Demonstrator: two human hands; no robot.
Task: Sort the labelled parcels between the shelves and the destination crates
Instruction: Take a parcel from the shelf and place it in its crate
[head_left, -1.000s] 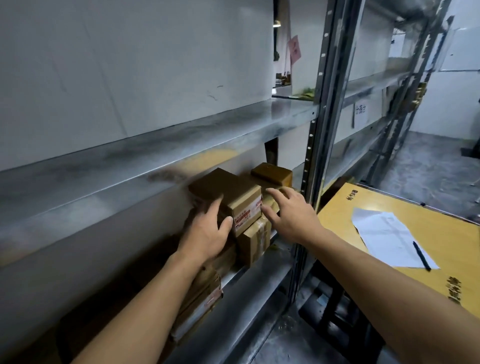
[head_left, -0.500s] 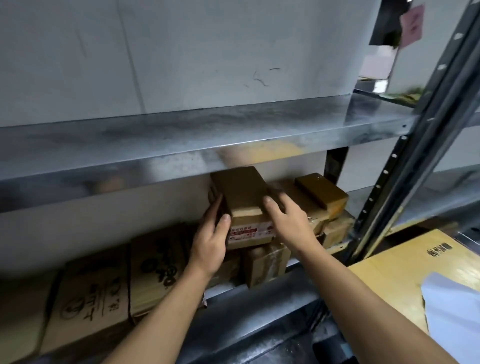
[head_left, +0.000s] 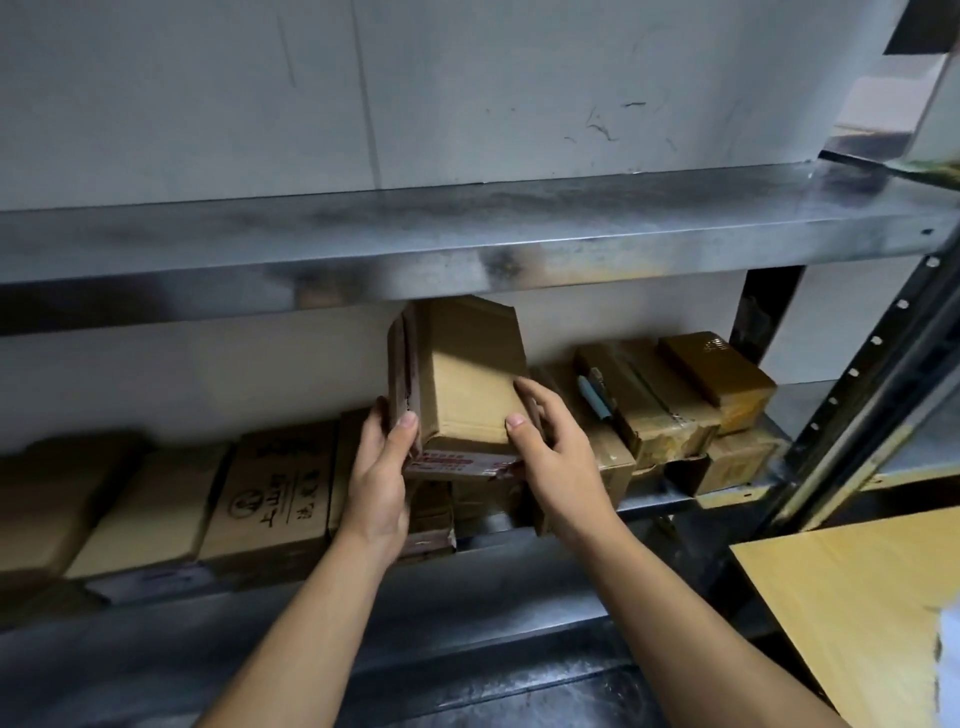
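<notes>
Upper shelf (head_left: 467, 244) lip is hiding the far end of the parcel (head_left: 467, 384). Red label (head_left: 457, 462) print is blurring out, unreadable. Left hand (head_left: 376, 488) fingers are lying hidden behind the parcel's side. Right hand (head_left: 561, 457) is covering part of the lower boxes (head_left: 615, 462). Far-left boxes (head_left: 41, 509) are smearing, and the left edge is cutting them off. Yellow table (head_left: 857, 597) is running off the right edge.

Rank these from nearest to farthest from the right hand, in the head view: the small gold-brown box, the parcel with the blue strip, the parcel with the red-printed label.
1. parcel with the red-printed label: centre, in the grip of the right hand.
2. parcel with the blue strip: just to the right, on the shelf.
3. small gold-brown box: farther right, on top of the stack.
</notes>
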